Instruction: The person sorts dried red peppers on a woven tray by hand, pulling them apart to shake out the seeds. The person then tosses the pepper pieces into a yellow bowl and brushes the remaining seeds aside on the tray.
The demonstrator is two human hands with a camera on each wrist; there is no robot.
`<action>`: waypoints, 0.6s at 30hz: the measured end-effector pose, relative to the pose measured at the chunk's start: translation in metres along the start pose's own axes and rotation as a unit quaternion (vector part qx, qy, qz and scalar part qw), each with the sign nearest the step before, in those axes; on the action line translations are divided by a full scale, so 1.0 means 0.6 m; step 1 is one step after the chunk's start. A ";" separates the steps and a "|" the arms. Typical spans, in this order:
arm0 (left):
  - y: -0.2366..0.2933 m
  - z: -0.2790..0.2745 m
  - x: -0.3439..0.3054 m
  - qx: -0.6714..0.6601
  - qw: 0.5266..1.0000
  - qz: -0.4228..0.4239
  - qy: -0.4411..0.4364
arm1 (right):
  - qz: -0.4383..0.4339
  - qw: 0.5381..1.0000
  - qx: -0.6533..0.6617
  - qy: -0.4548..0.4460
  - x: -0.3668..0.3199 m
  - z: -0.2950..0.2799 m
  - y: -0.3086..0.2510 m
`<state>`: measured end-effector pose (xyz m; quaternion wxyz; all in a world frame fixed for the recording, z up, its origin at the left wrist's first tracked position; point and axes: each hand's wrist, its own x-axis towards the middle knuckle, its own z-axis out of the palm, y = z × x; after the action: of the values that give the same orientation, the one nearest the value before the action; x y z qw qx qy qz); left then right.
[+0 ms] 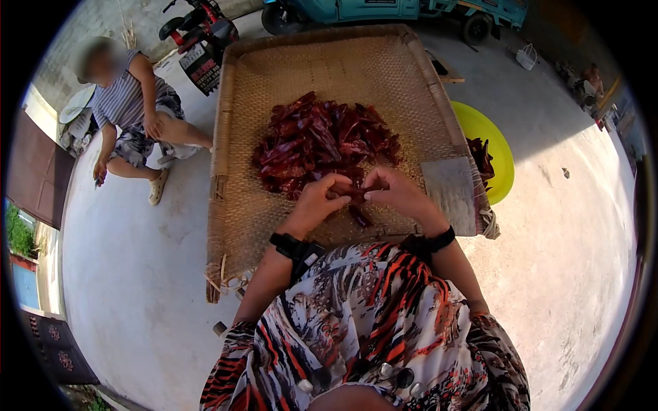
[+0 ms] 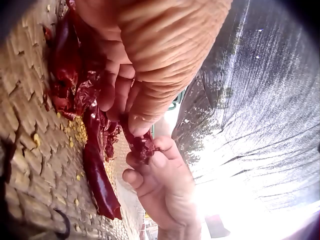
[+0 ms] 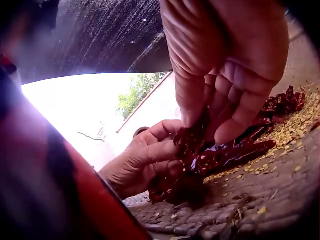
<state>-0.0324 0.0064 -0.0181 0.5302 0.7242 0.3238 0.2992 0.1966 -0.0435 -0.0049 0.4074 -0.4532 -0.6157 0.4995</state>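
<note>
Between my two hands is a dried red chili pepper [image 2: 138, 143], its skin wrinkled and torn at the end. My left hand [image 1: 319, 204] pinches one end between thumb and fingers. From the other side, my right hand [image 1: 401, 198] pinches it with thumb and fingertips. Just beyond the hands lies a heap of dried red chilies [image 1: 319, 140] on a woven tray [image 1: 274, 65]. A loose chili piece [image 2: 101, 182] rests on the weave below the left hand. Pale yellow seeds [image 3: 300, 120] are scattered around the heap.
A flat grey board [image 1: 449, 195] lies at the tray's right edge. Beside it stands a yellow-green basin [image 1: 504, 154] holding some chilies. A seated person [image 1: 130, 103] is at the left. Behind are a red vehicle [image 1: 202, 41] and a teal three-wheeler [image 1: 370, 8].
</note>
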 end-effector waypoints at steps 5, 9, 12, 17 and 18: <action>0.008 -0.005 -0.003 0.168 0.981 0.086 -0.052 | 0.014 0.984 0.041 0.175 -0.023 -0.070 -0.014; 0.003 -0.007 0.000 0.296 0.940 0.080 -0.147 | -0.089 0.867 0.325 0.368 -0.049 -0.150 -0.002; -0.004 -0.007 0.002 0.269 0.954 0.043 -0.129 | -0.041 0.796 0.440 0.413 -0.066 -0.179 0.009; 0.011 0.002 -0.005 0.091 0.996 -0.021 0.001 | 0.123 0.975 0.000 0.183 -0.030 -0.064 -0.012; 0.018 0.000 -0.007 0.083 0.996 -0.011 0.032 | 0.073 0.984 -0.073 0.148 -0.018 -0.041 -0.007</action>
<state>-0.0330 0.0007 -0.0079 0.4611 0.7522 0.3718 0.2887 0.2221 -0.0485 0.0029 0.4220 -0.5942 -0.5488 0.4095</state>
